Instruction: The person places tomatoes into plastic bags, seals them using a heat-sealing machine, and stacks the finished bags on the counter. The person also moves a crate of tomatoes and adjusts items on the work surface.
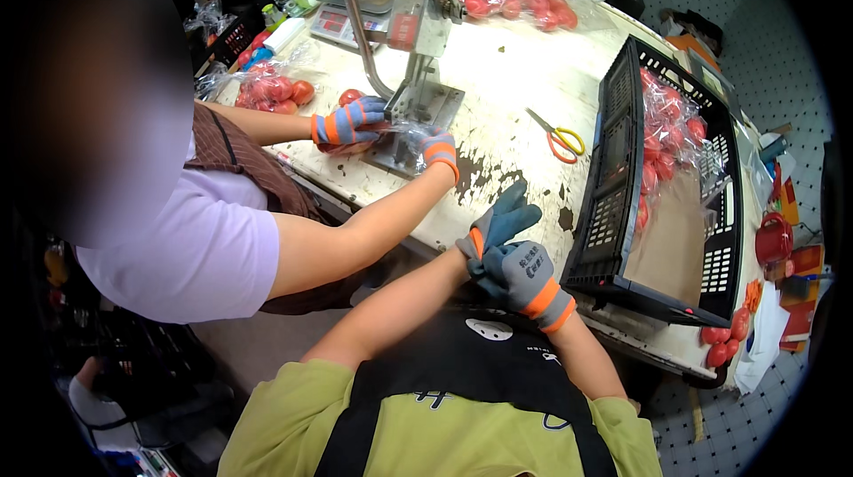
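My left hand point(508, 220), in a grey and dark-teal work glove with an orange band, extends over the table's near edge. It holds nothing, and its fingers are partly spread. My right hand point(526, 272) wears a matching glove; its fingers are closed around the lower part of the left glove near the wrist. Ahead of both hands, a pair of scissors point(556, 136) with one yellow and one red handle lies on the worn white table point(513, 77). To the right stands a black plastic crate point(616, 170) with bagged tomatoes point(666, 127) and a brown cardboard sheet point(670, 237).
At left, a co-worker's gloved hands point(350, 120) hold a clear bag at a metal bench device point(420, 57). Bagged tomatoes lie at the table's back point(520, 0) and left point(266, 89), near a scale point(333, 24). Loose tomatoes point(718, 354) sit at the near right corner.
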`<state>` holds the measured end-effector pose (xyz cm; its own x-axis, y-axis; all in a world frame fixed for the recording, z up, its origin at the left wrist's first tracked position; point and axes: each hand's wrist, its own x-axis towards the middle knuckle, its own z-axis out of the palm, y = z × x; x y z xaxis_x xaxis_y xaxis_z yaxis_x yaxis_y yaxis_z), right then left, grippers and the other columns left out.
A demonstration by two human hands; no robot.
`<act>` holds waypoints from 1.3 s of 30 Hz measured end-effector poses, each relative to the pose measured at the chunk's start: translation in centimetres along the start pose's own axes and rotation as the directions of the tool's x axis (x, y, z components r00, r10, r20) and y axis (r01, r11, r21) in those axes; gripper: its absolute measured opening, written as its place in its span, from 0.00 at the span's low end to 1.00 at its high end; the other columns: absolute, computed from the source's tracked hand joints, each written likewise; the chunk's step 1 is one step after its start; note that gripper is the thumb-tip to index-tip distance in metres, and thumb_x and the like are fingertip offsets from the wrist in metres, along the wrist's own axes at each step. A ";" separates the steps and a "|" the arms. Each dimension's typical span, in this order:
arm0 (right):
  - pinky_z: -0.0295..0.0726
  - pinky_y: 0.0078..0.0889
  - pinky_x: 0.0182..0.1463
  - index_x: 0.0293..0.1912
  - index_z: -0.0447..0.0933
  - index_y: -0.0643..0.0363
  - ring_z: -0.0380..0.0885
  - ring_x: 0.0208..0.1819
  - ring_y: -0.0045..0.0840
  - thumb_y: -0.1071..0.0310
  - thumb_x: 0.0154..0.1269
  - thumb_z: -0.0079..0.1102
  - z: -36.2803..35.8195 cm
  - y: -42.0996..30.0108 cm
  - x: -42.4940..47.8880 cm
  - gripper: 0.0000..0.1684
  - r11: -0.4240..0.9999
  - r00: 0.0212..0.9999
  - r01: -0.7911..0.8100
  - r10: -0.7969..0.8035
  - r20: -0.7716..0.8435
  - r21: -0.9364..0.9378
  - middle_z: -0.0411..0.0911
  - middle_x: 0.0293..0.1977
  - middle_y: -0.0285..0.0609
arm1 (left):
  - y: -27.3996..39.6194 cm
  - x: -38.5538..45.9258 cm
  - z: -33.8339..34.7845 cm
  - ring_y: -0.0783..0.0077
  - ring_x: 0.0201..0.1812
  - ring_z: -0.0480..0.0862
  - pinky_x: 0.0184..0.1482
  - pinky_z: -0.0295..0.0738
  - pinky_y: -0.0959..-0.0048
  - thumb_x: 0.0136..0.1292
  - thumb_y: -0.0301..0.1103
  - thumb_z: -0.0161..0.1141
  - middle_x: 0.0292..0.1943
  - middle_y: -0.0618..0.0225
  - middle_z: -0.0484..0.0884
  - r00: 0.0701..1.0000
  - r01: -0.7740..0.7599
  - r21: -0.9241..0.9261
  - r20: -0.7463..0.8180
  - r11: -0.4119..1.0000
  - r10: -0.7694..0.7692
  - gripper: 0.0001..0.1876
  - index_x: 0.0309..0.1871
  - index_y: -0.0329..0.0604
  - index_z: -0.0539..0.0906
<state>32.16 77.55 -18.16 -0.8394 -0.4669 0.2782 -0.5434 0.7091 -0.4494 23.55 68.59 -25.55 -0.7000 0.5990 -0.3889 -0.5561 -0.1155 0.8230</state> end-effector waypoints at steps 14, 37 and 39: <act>0.77 0.27 0.35 0.44 0.77 0.68 0.81 0.30 0.28 0.69 0.56 0.62 -10.0 0.0 0.7 0.16 0.872 0.828 -0.234 0.411 -0.383 0.429 0.80 0.31 0.53 | 0.0 -0.6 0.1 0.69 0.41 0.81 0.49 0.76 0.74 0.59 0.28 0.57 0.41 0.61 0.80 0.970 -0.222 -0.225 -0.146 0.949 0.193 0.18 0.51 0.29 0.74; 0.74 0.28 0.37 0.33 0.76 0.63 0.74 0.29 0.26 0.57 0.54 0.61 -3.5 14.4 34.5 0.17 0.883 0.727 -0.420 0.465 -0.505 0.209 0.78 0.28 0.44 | 7.5 -3.8 -8.0 0.76 0.42 0.74 0.47 0.70 0.78 0.59 0.18 0.51 0.40 0.70 0.74 0.389 -0.775 -0.031 -0.811 0.632 0.437 0.16 0.52 0.34 0.72; 0.74 0.28 0.37 0.31 0.77 0.63 0.74 0.29 0.26 0.56 0.53 0.62 3.0 13.8 29.9 0.18 0.797 0.770 -0.560 0.602 -0.213 0.227 0.78 0.27 0.45 | 7.6 -3.6 -7.8 0.74 0.44 0.74 0.49 0.71 0.76 0.58 0.16 0.50 0.43 0.67 0.73 0.360 -0.825 -0.083 -0.839 0.559 0.407 0.20 0.56 0.33 0.69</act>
<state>-0.40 71.82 -18.62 -0.9757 0.1799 0.1250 0.0397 0.7063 -0.7068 18.31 59.33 -21.11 -0.8547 -0.4962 -0.1524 0.2294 -0.6244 0.7466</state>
